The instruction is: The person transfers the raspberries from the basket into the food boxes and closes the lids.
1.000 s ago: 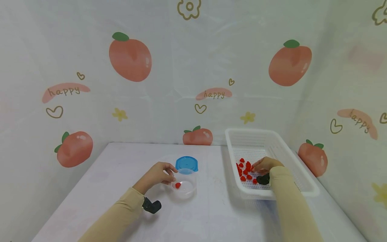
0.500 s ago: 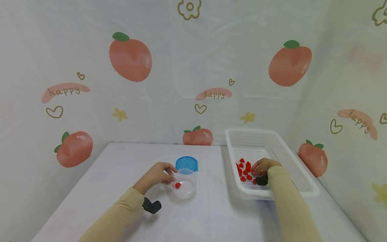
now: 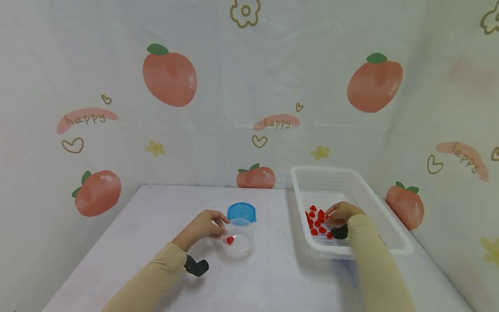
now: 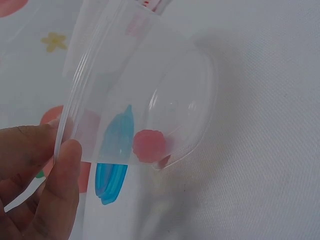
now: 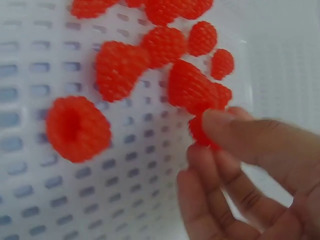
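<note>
Both hands are pinching: the left hand (image 3: 205, 224), a clear tub (image 3: 242, 242) holding one raspberry (image 3: 230, 240); the right hand (image 3: 343, 212), another raspberry (image 5: 199, 132) among several in the white basket (image 3: 325, 198). A blue lid (image 3: 241, 211) is resting behind the tub.

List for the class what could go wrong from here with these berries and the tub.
1. The right hand pinches a berry right beside other berries, so lifting it might drag a neighbour along.
2. The left hand grips the tub at one side of its rim; a tug there could tip it and spill the berry inside.
3. The lid lies just behind the tub, so a push could perhaps knock it.
</note>
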Tool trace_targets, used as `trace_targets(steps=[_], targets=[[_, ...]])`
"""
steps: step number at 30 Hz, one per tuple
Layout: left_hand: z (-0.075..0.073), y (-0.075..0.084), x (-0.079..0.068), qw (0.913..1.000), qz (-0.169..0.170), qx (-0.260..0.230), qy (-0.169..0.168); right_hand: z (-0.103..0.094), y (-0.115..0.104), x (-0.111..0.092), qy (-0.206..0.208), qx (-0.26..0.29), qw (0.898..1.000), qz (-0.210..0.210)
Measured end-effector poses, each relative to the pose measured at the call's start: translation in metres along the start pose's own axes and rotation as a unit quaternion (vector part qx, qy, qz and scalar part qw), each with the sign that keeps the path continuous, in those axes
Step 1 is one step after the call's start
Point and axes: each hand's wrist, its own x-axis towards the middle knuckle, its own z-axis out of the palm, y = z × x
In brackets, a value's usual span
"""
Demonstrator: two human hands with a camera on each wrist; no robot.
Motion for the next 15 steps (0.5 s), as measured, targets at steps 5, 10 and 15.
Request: trace_targets(steps=[5,10,15], targets=[[0.001,-0.001,0.001,1.0000,0.003,-0.002,-0.003,-0.003,-0.005,-0.004,0.005,0.055,0.998,-0.035],[0.002,-0.001,0.001,1.0000,0.001,0.004,0.000,-0.005,-0.014,-0.012,0.009,0.095,0.992,-0.079],[0.002,0.000,0.001,1.0000,0.001,0.006,0.002,-0.011,-0.019,-0.011,-0.005,0.143,0.980,-0.141]])
